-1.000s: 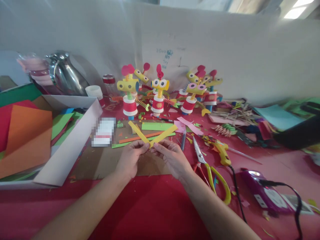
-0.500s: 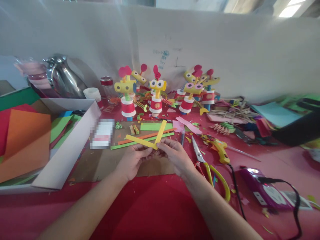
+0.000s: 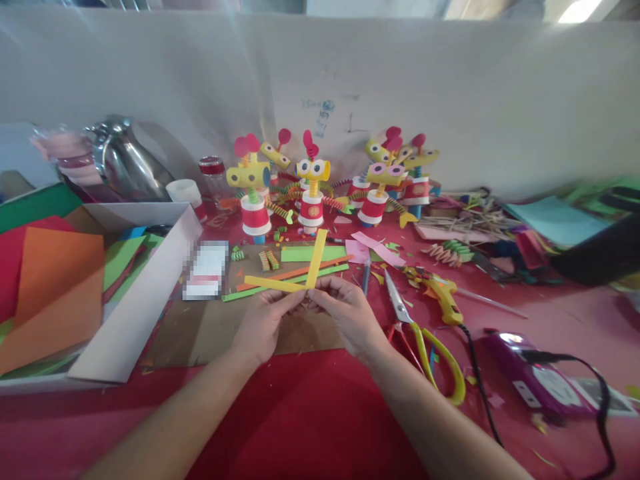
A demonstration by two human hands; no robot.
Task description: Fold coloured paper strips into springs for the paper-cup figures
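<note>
Two yellow paper strips (image 3: 317,257) meet at one end in a V shape, pinched between my fingertips. My left hand (image 3: 263,320) is closed on the joined corner from the left, thumb on top. From the right, my right hand (image 3: 345,310) grips the same corner with thumb and fingers. One strip points up and away, the other out to the left. Under and beyond them lie an orange strip (image 3: 295,272) and a green strip (image 3: 285,283) on a brown cardboard sheet (image 3: 200,333). Small folded paper springs (image 3: 269,260) rest near the strips.
Several paper-cup figures (image 3: 311,208) stand along the wall. At left is a white box (image 3: 135,320) of coloured paper. Scissors (image 3: 400,307), a yellow glue gun (image 3: 443,297) and a purple corded device (image 3: 530,377) lie at right. A steel jug (image 3: 133,163) stands back left.
The V of yellow strips has turned slightly clockwise: its left arm lies flatter and its upright arm sits a little further left. Both hands keep their pinch. The view has shifted slightly.
</note>
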